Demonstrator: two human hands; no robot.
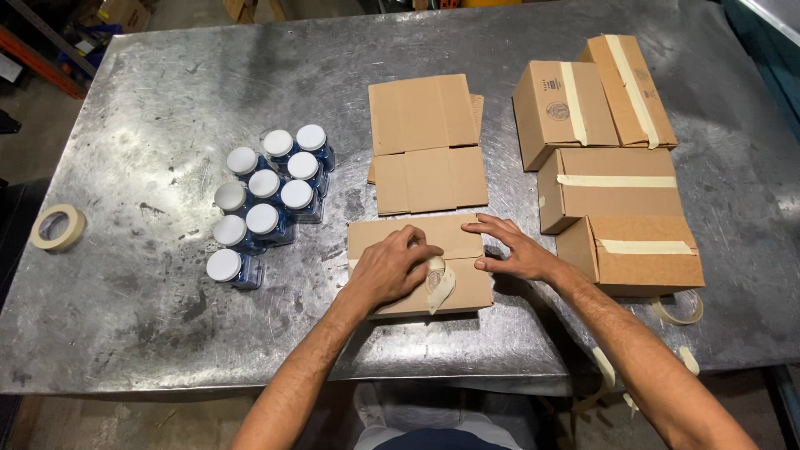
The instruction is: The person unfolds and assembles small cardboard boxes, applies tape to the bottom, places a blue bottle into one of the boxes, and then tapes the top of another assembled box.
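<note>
My left hand (390,271) gripped the tape roll (435,279) on the box (462,287); my right hand (512,248) lay flat, fingers spread. With the strip (442,292) curling loose, I judged it could wrinkle or stick crooked.

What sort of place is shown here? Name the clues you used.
Probably a packing bench in a warehouse: taped cardboard boxes, white-capped jars, flat cartons and a tape roll on a worn metal table.

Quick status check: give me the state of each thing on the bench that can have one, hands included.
Small brown cardboard box under the hands: flaps closed, tape partly laid.
Four brown cardboard boxes at right: closed, taped.
Flat brown cardboard blanks: unfolded, stacked.
Blue jars with white lids: capped, upright, clustered.
Beige masking tape roll at left edge: lying flat, untouched.
Left hand: pressing tape on the box.
Right hand: flat on the box flap.
</note>
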